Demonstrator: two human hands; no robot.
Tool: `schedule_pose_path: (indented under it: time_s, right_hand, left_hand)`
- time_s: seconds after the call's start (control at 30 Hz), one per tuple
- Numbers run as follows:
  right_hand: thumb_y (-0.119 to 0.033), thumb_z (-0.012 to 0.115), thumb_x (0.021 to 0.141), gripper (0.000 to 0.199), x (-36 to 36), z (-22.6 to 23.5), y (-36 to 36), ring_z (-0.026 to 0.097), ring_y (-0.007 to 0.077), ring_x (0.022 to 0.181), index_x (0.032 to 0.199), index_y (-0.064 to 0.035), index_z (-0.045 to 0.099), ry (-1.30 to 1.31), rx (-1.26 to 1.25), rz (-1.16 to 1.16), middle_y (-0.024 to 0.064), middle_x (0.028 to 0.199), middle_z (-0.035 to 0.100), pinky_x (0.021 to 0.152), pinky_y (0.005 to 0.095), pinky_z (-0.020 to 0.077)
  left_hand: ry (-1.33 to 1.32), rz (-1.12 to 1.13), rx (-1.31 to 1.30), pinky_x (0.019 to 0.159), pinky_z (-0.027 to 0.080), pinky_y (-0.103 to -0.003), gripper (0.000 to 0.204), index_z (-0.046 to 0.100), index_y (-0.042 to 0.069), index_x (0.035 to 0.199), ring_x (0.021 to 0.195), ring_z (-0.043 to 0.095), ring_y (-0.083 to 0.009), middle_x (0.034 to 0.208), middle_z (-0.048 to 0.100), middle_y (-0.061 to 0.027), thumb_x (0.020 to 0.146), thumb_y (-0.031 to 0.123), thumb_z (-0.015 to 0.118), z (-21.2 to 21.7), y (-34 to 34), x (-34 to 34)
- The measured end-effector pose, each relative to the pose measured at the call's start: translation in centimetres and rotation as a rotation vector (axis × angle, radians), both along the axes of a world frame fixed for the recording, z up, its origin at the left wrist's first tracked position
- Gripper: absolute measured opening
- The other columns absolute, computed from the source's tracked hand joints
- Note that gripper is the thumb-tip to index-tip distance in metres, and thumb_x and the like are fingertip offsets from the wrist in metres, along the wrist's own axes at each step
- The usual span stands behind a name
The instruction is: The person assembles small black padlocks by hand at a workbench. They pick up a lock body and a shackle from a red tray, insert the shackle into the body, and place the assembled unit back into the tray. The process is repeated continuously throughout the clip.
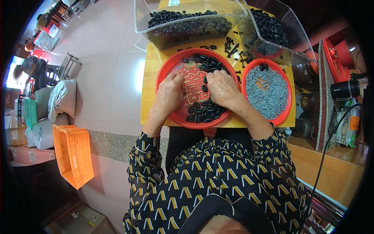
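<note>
A round red tray (164, 67) with a patterned bottom lies in front of me on a yellow table. Small black oval plastic parts with holes (210, 111) are heaped along its right side, and a few lie singly near the middle. Over the tray's left part my left hand (170, 90) is closed, its fingers curled in; whatever they hold is hidden. My right hand (224, 89) is also closed, knuckles up, among the black parts at the right. What is between its fingertips does not show.
A smaller red basin (287, 110) of silvery screws (265, 93) stands right of the tray. Two clear plastic bins (191, 21) (269, 29) of black parts stand behind. Loose black pieces (233, 50) lie between on the table (150, 113). An orange crate (74, 156) sits on the floor, left.
</note>
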State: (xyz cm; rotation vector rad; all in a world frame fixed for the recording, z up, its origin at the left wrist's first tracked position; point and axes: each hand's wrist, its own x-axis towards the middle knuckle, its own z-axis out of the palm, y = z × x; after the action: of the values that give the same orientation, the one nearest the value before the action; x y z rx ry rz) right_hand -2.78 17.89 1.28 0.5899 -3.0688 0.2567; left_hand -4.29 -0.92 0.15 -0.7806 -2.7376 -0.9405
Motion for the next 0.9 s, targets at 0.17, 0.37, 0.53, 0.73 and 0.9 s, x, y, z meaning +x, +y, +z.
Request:
schedule_pose_path:
  time_s: [0.17, 0.37, 0.53, 0.73, 0.9]
  right_hand:
    - [-0.002, 0.055, 0.065, 0.019, 0.3, 0.2, 0.0, 0.053, 0.034, 0.081, 0.083, 0.0032, 0.052, 0.024, -0.027, 0.05, 0.0197, 0.082, 0.054, 0.069, 0.0405, 0.0453]
    - [0.001, 0.051, 0.071, 0.009, 1.8, 1.4, 0.6, 0.052, 0.0329, 0.076, 0.08, 0.0013, 0.048, 0.05, -0.439, 0.009, 0.0161, 0.078, 0.052, 0.067, 0.0392, 0.0414]
    - [-0.002, 0.051, 0.078, 0.012, 3.2, 1.8, 0.5, 0.053, 0.018, 0.07, 0.09, 0.0012, 0.054, -0.128, -0.854, -0.004, 0.0074, 0.077, 0.054, 0.062, 0.0293, 0.0426]
    - [-0.007, 0.052, 0.083, 0.013, 4.0, 2.5, -1.4, 0.05, 0.0049, 0.063, 0.093, 0.0003, 0.056, -0.647, -1.236, -0.222, 0.0002, 0.073, 0.055, 0.057, 0.02, 0.0435]
    - [-0.008, 0.052, 0.082, 0.014, 4.5, 1.9, -2.0, 0.051, 0.005, 0.061, 0.091, 0.0005, 0.058, -0.648, -1.369, -0.164, 0.0002, 0.071, 0.057, 0.054, 0.0193, 0.042]
  left_hand:
    - [0.064, 0.036, 0.056, 0.06, 0.044, -0.041, 0.012, 0.049, 0.0, 0.076, 0.069, 0.053, -0.0369, 0.076, 0.052, -0.019, 0.067, 0.0, 0.057, -0.6, -0.1, 0.2]
    - [-0.244, 0.054, 0.444, 0.057, 0.045, -0.032, 0.007, 0.05, -0.001, 0.079, 0.066, 0.055, -0.025, 0.075, 0.055, -0.012, 0.074, -0.005, 0.05, -0.8, 0.1, 0.9]
    - [-0.692, 0.011, 0.925, 0.057, 0.045, -0.021, 0.003, 0.053, -0.001, 0.083, 0.068, 0.052, -0.007, 0.074, 0.054, -0.0013, 0.079, 0.0, 0.052, 0.5, 0.3, 2.3]
    - [-0.679, 0.0, 1.21, 0.055, 0.042, -0.018, 0.002, 0.054, 0.001, 0.08, 0.06, 0.05, -0.0062, 0.068, 0.054, 0.0002, 0.079, 0.002, 0.055, 0.8, 1.5, 4.5]
    - [-0.715, 0.019, 1.153, 0.051, 0.036, -0.015, 0.004, 0.055, 0.002, 0.08, 0.059, 0.046, -0.0029, 0.068, 0.054, 0.0021, 0.078, 0.004, 0.058, 1.0, 1.9, 5.3]
